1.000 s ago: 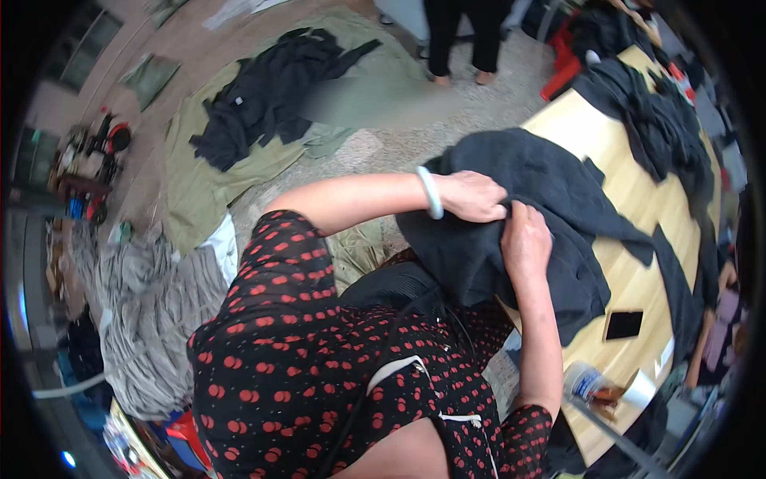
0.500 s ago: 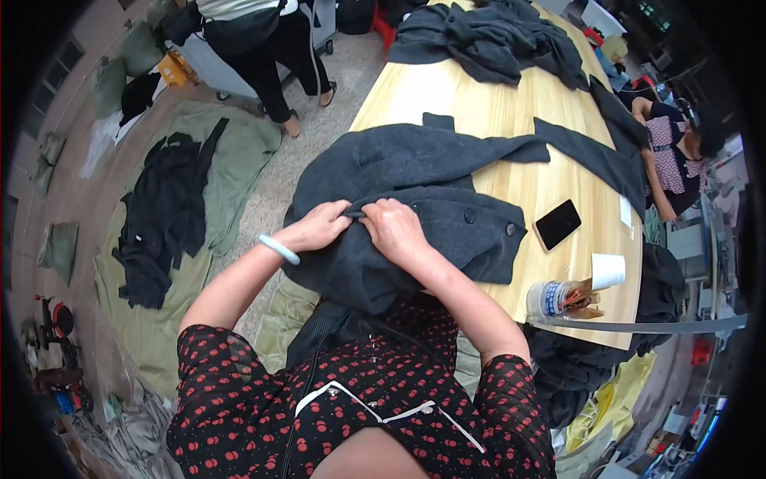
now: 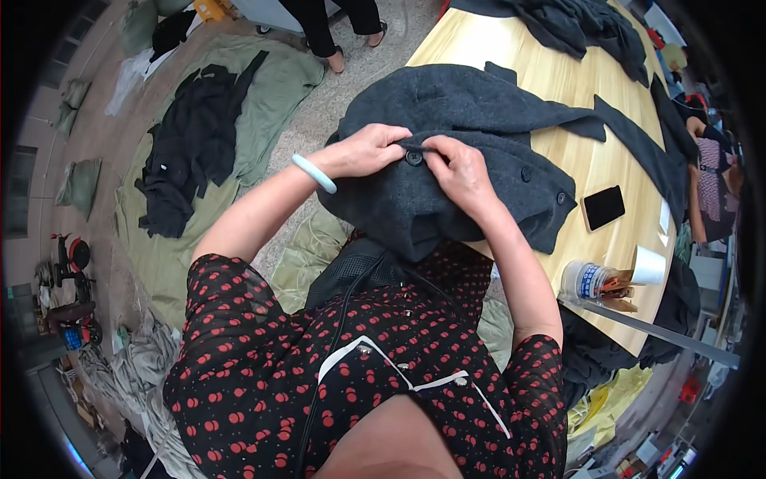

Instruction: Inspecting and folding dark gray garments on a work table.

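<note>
A dark grey knitted cardigan [image 3: 471,100] lies partly on the wooden table and hangs over its near left edge. My left hand [image 3: 371,150], with a pale bangle on the wrist, pinches the garment's buttoned edge. Just to its right, my right hand [image 3: 461,169] grips the same edge, thumb and fingers closed on the cloth. Between the two hands shows a dark round button [image 3: 413,157]. Farther right along the front sit a second button [image 3: 527,173] and a third button [image 3: 561,198]. One sleeve stretches across the table to the right.
On the table [image 3: 455,40] lie a phone [image 3: 603,209], a jar of tools [image 3: 586,281] and a white cup [image 3: 648,265]. More dark garments [image 3: 586,28] are heaped at the far end. Dark clothing [image 3: 195,144] lies on green cloth on the left floor. Two people stand nearby.
The view has shifted, so the table and cardigan sit differently in it. My hands keep hold of the cardigan's edge, now slightly farther apart, and a button shows between them.
</note>
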Action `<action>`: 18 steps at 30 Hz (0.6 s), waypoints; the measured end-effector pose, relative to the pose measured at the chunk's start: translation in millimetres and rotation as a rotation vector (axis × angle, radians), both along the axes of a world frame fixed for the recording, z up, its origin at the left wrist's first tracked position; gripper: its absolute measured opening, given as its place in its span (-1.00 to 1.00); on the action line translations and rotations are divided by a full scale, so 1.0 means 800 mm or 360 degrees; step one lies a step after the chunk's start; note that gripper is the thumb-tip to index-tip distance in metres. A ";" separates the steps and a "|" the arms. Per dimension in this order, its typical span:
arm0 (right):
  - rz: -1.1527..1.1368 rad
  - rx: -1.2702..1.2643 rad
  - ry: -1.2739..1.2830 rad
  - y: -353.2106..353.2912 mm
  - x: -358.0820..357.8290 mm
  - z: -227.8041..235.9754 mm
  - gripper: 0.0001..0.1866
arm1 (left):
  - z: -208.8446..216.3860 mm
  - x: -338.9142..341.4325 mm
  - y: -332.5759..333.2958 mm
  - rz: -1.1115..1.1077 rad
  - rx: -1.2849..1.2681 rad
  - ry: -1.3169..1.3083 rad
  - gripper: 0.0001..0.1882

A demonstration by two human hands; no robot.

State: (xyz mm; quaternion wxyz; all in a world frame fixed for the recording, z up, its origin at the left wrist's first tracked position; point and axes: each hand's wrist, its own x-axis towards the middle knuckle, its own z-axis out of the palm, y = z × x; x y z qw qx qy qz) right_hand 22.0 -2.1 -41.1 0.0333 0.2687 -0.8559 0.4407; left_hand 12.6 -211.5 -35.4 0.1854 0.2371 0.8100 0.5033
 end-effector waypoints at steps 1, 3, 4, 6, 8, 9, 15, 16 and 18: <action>-0.0004 -0.0047 -0.0114 0.000 0.000 0.010 -0.83 | 0.005 -0.001 -0.002 -0.0034 0.0147 -0.0172 -0.77; -0.0067 -0.0173 -0.0192 0.002 -0.005 0.015 -0.82 | 0.011 -0.014 -0.006 -0.0100 -0.0115 -0.0318 -0.70; -0.0122 -0.0215 -0.0293 0.004 -0.008 0.019 -0.83 | 0.015 -0.022 -0.005 -0.0150 -0.0224 -0.0434 -0.49; -0.0291 -0.0346 -0.0368 0.011 -0.013 0.028 -0.83 | 0.012 -0.018 0.013 -0.0122 -0.0356 -0.0055 -0.37; -0.0421 -0.0458 -0.0335 0.021 -0.020 0.025 -0.79 | 0.003 -0.012 0.029 -0.0088 -0.0480 0.0466 0.01; -0.0449 -0.0494 -0.0315 0.024 -0.021 0.026 -0.77 | -0.011 -0.007 0.033 -0.0057 -0.0653 0.0685 0.09; -0.0540 -0.0333 -0.0391 0.063 -0.018 0.022 -0.69 | -0.034 -0.012 0.073 -0.0059 -0.0886 0.0667 -0.49; -0.0538 -0.0371 -0.0342 0.080 -0.020 0.012 -0.65 | -0.024 -0.010 0.075 -0.0051 -0.0801 0.0608 -0.62; -0.0689 -0.0451 -0.0389 0.108 -0.027 0.003 -0.69 | 0.000 -0.009 0.065 0.0053 -0.0335 0.0454 -0.66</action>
